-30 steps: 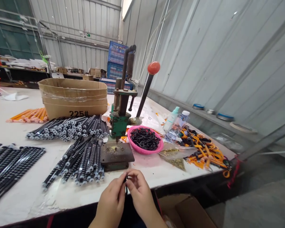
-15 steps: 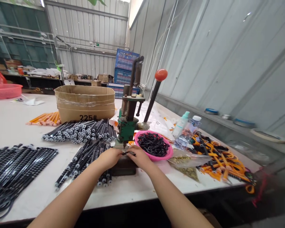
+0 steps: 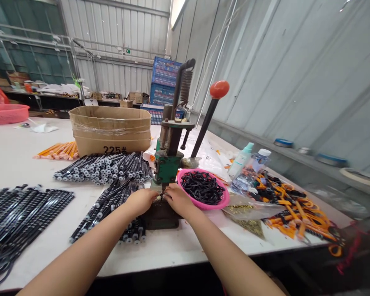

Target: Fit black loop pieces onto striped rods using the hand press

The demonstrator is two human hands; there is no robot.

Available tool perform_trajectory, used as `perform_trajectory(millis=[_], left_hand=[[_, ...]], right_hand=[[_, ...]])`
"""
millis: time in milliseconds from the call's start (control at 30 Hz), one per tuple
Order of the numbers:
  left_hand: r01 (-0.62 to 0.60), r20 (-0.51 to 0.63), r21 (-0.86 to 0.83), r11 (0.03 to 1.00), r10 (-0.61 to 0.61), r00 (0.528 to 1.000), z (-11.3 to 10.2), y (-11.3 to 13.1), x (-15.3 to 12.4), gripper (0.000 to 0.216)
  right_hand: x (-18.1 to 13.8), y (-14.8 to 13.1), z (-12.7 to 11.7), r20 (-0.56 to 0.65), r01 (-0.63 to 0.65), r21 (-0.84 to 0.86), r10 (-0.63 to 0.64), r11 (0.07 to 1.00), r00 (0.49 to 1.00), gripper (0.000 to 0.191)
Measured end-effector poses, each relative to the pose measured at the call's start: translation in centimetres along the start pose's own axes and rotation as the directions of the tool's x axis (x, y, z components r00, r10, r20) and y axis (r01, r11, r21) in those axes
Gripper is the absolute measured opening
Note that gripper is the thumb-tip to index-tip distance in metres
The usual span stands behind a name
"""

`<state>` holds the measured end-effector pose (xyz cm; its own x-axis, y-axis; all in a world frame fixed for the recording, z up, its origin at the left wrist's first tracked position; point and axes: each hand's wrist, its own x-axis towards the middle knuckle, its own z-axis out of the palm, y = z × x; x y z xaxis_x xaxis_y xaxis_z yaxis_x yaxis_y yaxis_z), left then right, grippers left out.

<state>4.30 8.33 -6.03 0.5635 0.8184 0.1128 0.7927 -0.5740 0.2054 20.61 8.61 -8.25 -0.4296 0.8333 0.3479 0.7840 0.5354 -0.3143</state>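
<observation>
At the green hand press (image 3: pixel 168 166), the person is bringing both hands forward from the table edge. The left hand (image 3: pixel 141 201) and right hand (image 3: pixel 179 200) are pinching a small piece (image 3: pixel 158 198), hard to make out, just above the steel base plate (image 3: pixel 162 218).

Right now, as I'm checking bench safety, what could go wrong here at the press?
The left hand and right hand sit together at the die plate, right under the tip of the press, so a pull on the red-knobbed lever could likely pinch fingers. The left forearm also crosses just over the black rods, and a careless sweep might scatter them.
</observation>
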Motion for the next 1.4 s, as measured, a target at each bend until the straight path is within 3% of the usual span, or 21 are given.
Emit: perform_trajectory(millis=[500,667,800,833,867,900,933,967,1000,1033,1100,1167,1200,1267,1300,1333,1400], left_hand=[[-0.057,0.023,0.158,0.986,0.054,0.998,0.1,0.0,0.0,0.026],[-0.098,0.038,0.265,0.959,0.092,0.995,0.0,0.4,-0.9,0.035],[-0.123,0.039,0.332,0.935,0.116,0.992,-0.1,0.8,-1.2,0.037],[-0.128,0.040,0.346,0.930,0.122,0.992,-0.1,0.8,-1.2,0.037],[-0.135,0.043,0.359,0.924,0.128,0.991,-0.1,0.9,-1.2,0.037],[-0.142,0.048,0.371,0.918,0.134,0.990,-0.1,0.9,-1.2,0.038],[-0.149,0.055,0.381,0.912,0.139,0.989,-0.2,0.9,-1.2,0.039],[-0.156,0.063,0.390,0.907,0.142,0.988,-0.2,0.9,-1.1,0.040],[-0.161,0.071,0.398,0.903,0.144,0.987,-0.3,0.9,-1.1,0.041],[-0.164,0.077,0.405,0.899,0.145,0.986,-0.3,0.8,-1.0,0.041],[-0.173,0.087,0.415,0.893,0.150,0.985,-0.5,0.8,-0.9,0.040],[-0.187,0.094,0.418,0.889,0.163,0.982,-0.7,0.8,-0.7,0.039],[-0.195,0.095,0.417,0.888,0.171,0.981,-0.8,0.7,-0.7,0.039],[-0.213,0.094,0.412,0.886,0.191,0.977,-1.0,0.6,-0.6,0.039],[-0.221,0.092,0.408,0.886,0.201,0.975,-1.0,0.6,-0.5,0.038],[-0.229,0.089,0.403,0.886,0.211,0.973,-1.1,0.5,-0.5,0.038],[-0.243,0.084,0.393,0.887,0.229,0.970,-1.0,0.3,-0.4,0.036]], right_hand=[[-0.2,0.0,-0.2,-0.050,0.049,-0.122,-0.056,0.991,0.997,0.014],[-0.9,-0.7,-0.6,-0.059,0.107,-0.205,-0.122,0.973,0.991,0.019],[-1.7,-2.0,-2.2,-0.030,0.194,-0.255,-0.209,0.947,0.977,0.018],[-1.7,-2.5,-3.3,-0.074,0.224,-0.256,-0.250,0.940,0.965,0.018],[-1.4,-3.1,-4.9,-0.185,0.245,-0.257,-0.297,0.935,0.937,0.018],[-0.8,-3.6,-6.9,-0.355,0.244,-0.258,-0.327,0.935,0.876,0.017],[0.1,-4.1,-9.3,-0.550,0.242,-0.237,-0.336,0.941,0.765,0.018],[1.3,-4.5,-12.0,-0.746,0.187,-0.195,-0.269,0.963,0.609,0.021],[2.7,-4.6,-14.8,-0.834,0.123,-0.094,-0.145,0.988,0.532,0.031],[4.1,-4.6,-17.6,-0.844,0.103,0.072,0.006,0.992,0.536,0.038],[6.4,-4.3,-22.7,-0.681,0.048,0.426,0.285,0.903,0.675,0.038],[6.9,-4.2,-26.4,-0.574,0.017,0.545,0.359,0.838,0.736,0.036],[6.2,-4.4,-27.5,-0.538,0.023,0.549,0.332,0.836,0.775,0.034],[3.5,-5.5,-28.2,-0.381,0.067,0.484,0.141,0.872,0.914,0.024],[1.6,-6.2,-27.8,-0.225,0.104,0.413,-0.010,0.905,0.974,0.020],[-0.3,-7.0,-26.7,-0.030,0.168,0.321,-0.167,0.932,0.986,0.016],[-3.9,-8.1,-23.2,0.302,0.368,0.124,-0.388,0.922,0.871,0.012]])
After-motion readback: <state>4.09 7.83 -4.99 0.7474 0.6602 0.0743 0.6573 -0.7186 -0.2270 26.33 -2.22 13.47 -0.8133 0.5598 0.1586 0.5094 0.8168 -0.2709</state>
